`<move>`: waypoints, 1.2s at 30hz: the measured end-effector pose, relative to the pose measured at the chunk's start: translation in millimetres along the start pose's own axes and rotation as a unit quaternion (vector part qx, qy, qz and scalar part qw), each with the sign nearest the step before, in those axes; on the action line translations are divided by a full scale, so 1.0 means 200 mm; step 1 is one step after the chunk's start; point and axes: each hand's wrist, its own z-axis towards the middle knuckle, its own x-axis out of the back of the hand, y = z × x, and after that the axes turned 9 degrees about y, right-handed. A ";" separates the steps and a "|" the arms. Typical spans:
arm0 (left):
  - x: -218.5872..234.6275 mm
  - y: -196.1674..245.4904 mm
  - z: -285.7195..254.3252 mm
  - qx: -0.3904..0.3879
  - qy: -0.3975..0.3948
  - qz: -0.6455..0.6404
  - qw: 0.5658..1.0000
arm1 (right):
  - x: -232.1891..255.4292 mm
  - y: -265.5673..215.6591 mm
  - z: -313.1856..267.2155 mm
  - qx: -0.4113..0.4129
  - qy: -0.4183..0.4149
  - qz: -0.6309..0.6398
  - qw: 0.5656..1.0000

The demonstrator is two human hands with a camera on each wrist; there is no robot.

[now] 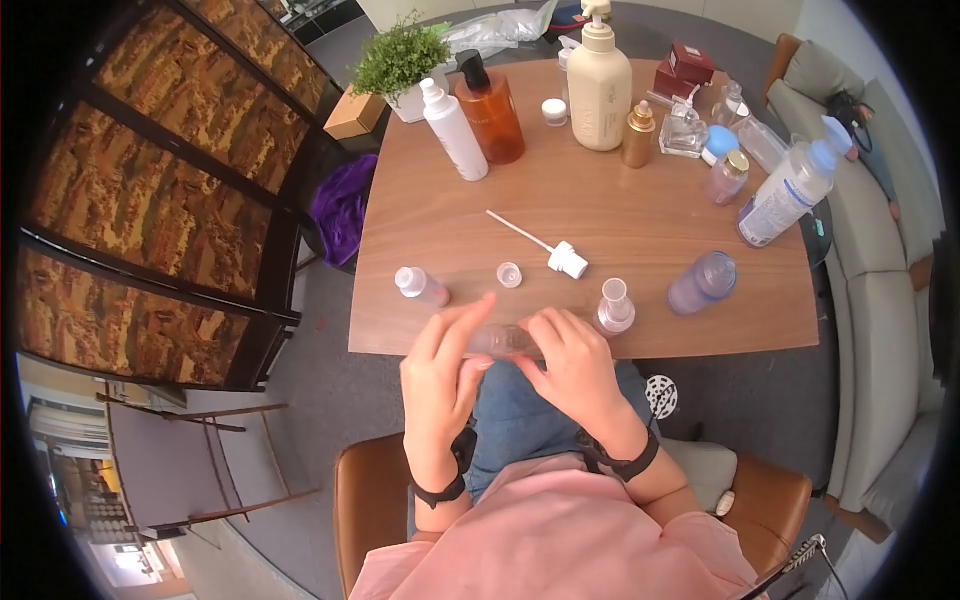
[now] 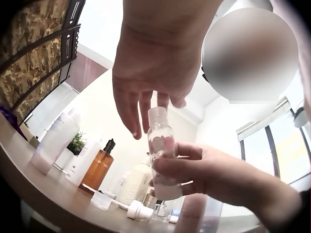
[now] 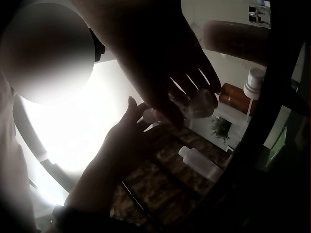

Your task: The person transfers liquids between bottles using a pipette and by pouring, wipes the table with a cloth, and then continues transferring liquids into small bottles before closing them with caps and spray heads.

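Observation:
My right hand (image 1: 575,365) grips a small clear bottle (image 2: 163,141) with a pink pattern around its body, over the table's front edge. In the left wrist view the bottle stands nearly upright, its frosted cap (image 2: 158,115) on top. Above that cap my left hand (image 2: 155,68) hangs with its fingers pointing down, loosely extended and not curled round the bottle. In the head view the left hand's thumb and fingers are spread beside the bottle's left end. Behind the hands lie a small clear cap (image 1: 509,275) and a white pump head (image 1: 568,260) with its long thin tube.
A small pinkish bottle (image 1: 421,287) stands left of the hands. Near the right hand are a squat bottle (image 1: 616,308) and a bluish translucent bottle (image 1: 703,283). Farther back are a white spray bottle (image 1: 455,132), an amber bottle (image 1: 492,112) and a cream pump bottle (image 1: 600,95).

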 end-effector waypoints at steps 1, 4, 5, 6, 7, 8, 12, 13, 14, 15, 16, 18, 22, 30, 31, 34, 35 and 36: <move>0.01 0.01 -0.01 -0.027 0.007 -0.055 0.998 | 0.00 0.00 0.00 -0.001 0.004 0.003 1.000; 0.03 0.01 -0.02 -0.064 0.001 -0.100 0.993 | 0.00 0.00 -0.01 -0.014 0.013 0.019 1.000; 0.04 0.00 -0.02 -0.069 -0.007 -0.093 0.993 | 0.00 0.00 -0.01 -0.011 0.008 0.017 1.000; 0.06 0.00 -0.02 -0.070 -0.007 -0.093 0.993 | 0.01 -0.01 -0.02 -0.007 0.002 0.014 1.000; 0.08 -0.01 -0.03 -0.037 -0.020 -0.078 0.996 | 0.02 -0.01 -0.02 -0.007 0.002 0.014 1.000; 0.08 -0.01 -0.03 -0.004 -0.032 -0.062 0.998 | 0.03 -0.02 -0.02 -0.005 0.001 0.012 1.000; 0.03 -0.04 -0.06 0.066 0.014 -0.019 0.998 | 0.04 -0.04 -0.03 -0.003 -0.001 -0.005 1.000; 0.02 -0.03 -0.06 0.074 0.036 0.024 0.996 | 0.04 -0.04 -0.03 -0.001 -0.002 -0.006 1.000; 0.01 -0.02 -0.06 0.081 0.058 0.067 0.993 | 0.03 -0.04 -0.04 0.012 0.007 -0.029 0.999; 0.00 -0.02 -0.05 0.081 0.059 0.067 0.993 | 0.02 -0.05 -0.05 0.025 0.015 -0.051 0.998; 0.00 -0.02 -0.05 0.081 0.073 0.092 0.990 | 0.03 -0.05 -0.05 0.026 0.015 -0.051 0.998; -0.01 -0.04 -0.06 0.079 0.088 0.117 0.986 | 0.04 -0.06 -0.06 0.036 0.003 -0.061 0.997; 0.00 -0.09 -0.08 0.098 0.048 -0.004 0.994 | 0.07 -0.09 -0.06 0.035 0.007 -0.057 0.998; 0.09 0.00 -0.06 0.108 -0.090 -0.202 0.969 | 0.11 -0.06 -0.03 0.013 0.037 -0.036 0.999; 0.09 -0.01 -0.06 0.124 -0.082 -0.191 0.970 | 0.11 -0.06 -0.03 0.013 0.038 -0.036 0.999; 0.05 -0.05 -0.07 0.154 -0.041 -0.179 0.971 | 0.11 -0.06 -0.03 0.020 0.037 -0.046 0.998; 0.04 -0.06 -0.08 0.169 -0.005 -0.175 0.970 | 0.11 -0.06 -0.03 0.023 0.036 -0.049 0.998; 0.04 -0.07 -0.08 0.169 -0.006 -0.175 0.970 | 0.12 -0.06 -0.03 0.026 0.036 -0.053 0.998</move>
